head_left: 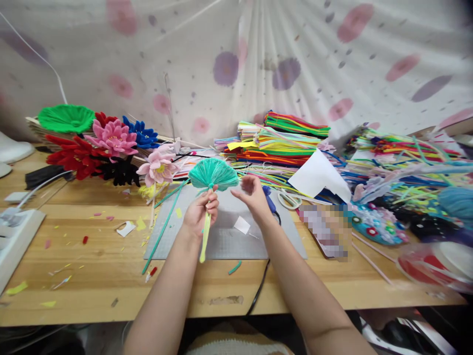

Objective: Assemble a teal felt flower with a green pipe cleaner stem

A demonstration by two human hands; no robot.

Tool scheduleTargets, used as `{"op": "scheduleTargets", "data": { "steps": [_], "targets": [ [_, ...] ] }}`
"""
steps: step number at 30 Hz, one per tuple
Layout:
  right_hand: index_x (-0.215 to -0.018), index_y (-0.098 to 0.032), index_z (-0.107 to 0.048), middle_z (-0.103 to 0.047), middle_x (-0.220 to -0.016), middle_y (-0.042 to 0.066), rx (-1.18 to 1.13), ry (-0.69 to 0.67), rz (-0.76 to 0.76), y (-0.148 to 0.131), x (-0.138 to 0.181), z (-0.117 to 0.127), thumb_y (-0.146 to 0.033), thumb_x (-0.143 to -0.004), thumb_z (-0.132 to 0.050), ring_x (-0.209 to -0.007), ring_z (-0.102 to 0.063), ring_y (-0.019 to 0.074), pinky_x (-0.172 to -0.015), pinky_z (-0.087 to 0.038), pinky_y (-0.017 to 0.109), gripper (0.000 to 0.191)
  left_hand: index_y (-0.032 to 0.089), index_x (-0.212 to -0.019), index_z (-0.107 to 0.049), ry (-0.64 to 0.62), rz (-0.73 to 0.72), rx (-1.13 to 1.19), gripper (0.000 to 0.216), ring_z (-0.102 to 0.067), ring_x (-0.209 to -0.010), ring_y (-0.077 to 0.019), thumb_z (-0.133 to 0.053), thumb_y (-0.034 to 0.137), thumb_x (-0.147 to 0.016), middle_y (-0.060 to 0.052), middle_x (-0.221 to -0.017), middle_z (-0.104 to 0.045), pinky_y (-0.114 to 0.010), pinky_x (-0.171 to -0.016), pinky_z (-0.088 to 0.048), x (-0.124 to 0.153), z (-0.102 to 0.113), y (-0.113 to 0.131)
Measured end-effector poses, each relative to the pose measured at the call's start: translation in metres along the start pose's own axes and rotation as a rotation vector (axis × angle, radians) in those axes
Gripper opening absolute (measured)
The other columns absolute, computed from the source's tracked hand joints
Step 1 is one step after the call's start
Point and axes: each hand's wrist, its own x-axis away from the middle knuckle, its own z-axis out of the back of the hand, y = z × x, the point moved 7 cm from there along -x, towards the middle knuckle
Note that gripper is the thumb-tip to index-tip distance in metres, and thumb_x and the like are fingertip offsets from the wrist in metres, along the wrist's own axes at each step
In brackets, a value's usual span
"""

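Observation:
My left hand (199,213) is closed around the pale yellow stem (204,241) of a teal fan-shaped pipe-cleaner leaf (213,173). The leaf stands upright above the fist, its ribs spreading from a gathered point, and the stem's lower end sticks out below. Just right of the leaf's edge, my right hand (255,198) is raised with thumb and fingers curved and apart, nothing visible between them. Beneath both hands lies a grey cutting mat (225,246) with a small white paper square (242,225) on it. A long green pipe cleaner (162,235) crosses the mat's left side.
Finished fuzzy flowers (114,138) and a green round leaf (66,118) stand at back left. Bundled pipe cleaners (284,143) line the back. Scissors (289,200), a blue-handled tool (271,199) and a blurred flat object (325,230) lie right. A power strip (22,241) sits left.

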Motion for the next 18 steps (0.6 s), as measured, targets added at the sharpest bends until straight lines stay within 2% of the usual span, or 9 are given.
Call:
{"op": "scheduleTargets", "data": {
  "steps": [2,4,5,8,12,15,18],
  "targets": [
    [-0.087,-0.020,-0.057,-0.060,-0.084,-0.001,-0.005,-0.233,0.057,-0.015,-0.008,-0.010,-0.028,-0.053,-0.074,-0.080,-0.054,0.0111,-0.072,-0.044,0.023,0.039,0.011,-0.092,-0.055,-0.013,0.081,0.002,0.023,-0.036,-0.037,0.0003,-0.032,0.012,-0.089,0.005,-0.054,-0.040,-0.005,-0.033,-0.027,0.001,0.001,-0.003],
    [-0.082,-0.017,-0.061,-0.063,-0.079,0.001,-0.004,-0.482,0.016,-0.019,-0.010,-0.027,-0.031,-0.061,-0.069,-0.075,-0.056,0.0122,-0.070,-0.044,0.025,0.026,0.011,-0.089,-0.055,-0.022,0.132,-0.033,0.021,-0.035,-0.036,0.0004,-0.033,0.012,-0.089,0.006,-0.053,-0.038,-0.005,-0.032,-0.027,0.001,0.002,-0.006],
    [-0.079,-0.016,-0.062,-0.063,-0.074,0.001,0.000,-0.555,-0.010,-0.020,-0.011,-0.032,-0.032,-0.063,-0.068,-0.070,-0.056,0.0118,-0.068,-0.043,0.025,0.023,0.011,-0.087,-0.055,-0.021,0.145,-0.082,0.021,-0.035,-0.036,0.0001,-0.034,0.012,-0.088,0.006,-0.053,-0.038,-0.006,-0.032,-0.027,0.001,0.002,-0.006],
    [-0.074,-0.014,-0.064,-0.062,-0.070,0.000,0.026,-0.584,-0.007,-0.022,-0.014,-0.036,-0.031,-0.064,-0.066,-0.063,-0.054,0.0097,-0.065,-0.042,0.024,0.020,0.010,-0.084,-0.056,0.002,0.117,-0.350,0.018,-0.035,-0.035,-0.0024,-0.039,0.015,-0.085,0.005,-0.051,-0.039,-0.011,-0.031,-0.028,-0.001,0.004,-0.002],
    [-0.074,-0.014,-0.063,-0.060,-0.069,-0.003,0.109,-0.571,0.085,-0.032,-0.017,-0.034,-0.026,-0.065,-0.065,-0.062,-0.051,0.0081,-0.063,-0.041,0.022,0.016,0.011,-0.080,-0.057,0.051,-0.060,-0.718,0.017,-0.035,-0.035,-0.0027,-0.056,0.028,-0.077,0.005,-0.051,-0.044,-0.013,-0.030,-0.029,-0.002,0.002,0.011],
    [-0.073,-0.013,-0.062,-0.059,-0.066,-0.003,0.178,-0.609,0.104,-0.037,-0.018,-0.035,-0.025,-0.064,-0.065,-0.061,-0.050,0.0085,-0.063,-0.041,0.023,0.016,0.011,-0.075,-0.055,0.115,-0.200,-0.847,0.023,-0.038,-0.036,-0.0018,-0.066,0.031,-0.068,0.004,-0.055,-0.051,-0.012,-0.031,-0.030,-0.002,-0.001,0.017],
    [-0.077,-0.012,-0.062,-0.061,-0.072,-0.001,0.189,-0.656,0.103,-0.039,-0.017,-0.036,-0.027,-0.063,-0.067,-0.067,-0.053,0.0111,-0.068,-0.042,0.025,0.021,0.011,-0.071,-0.053,0.142,-0.267,-0.843,0.025,-0.045,-0.040,-0.0030,-0.069,0.029,-0.064,0.000,-0.063,-0.058,-0.013,-0.032,-0.034,-0.001,-0.002,0.020]
  ]
}}
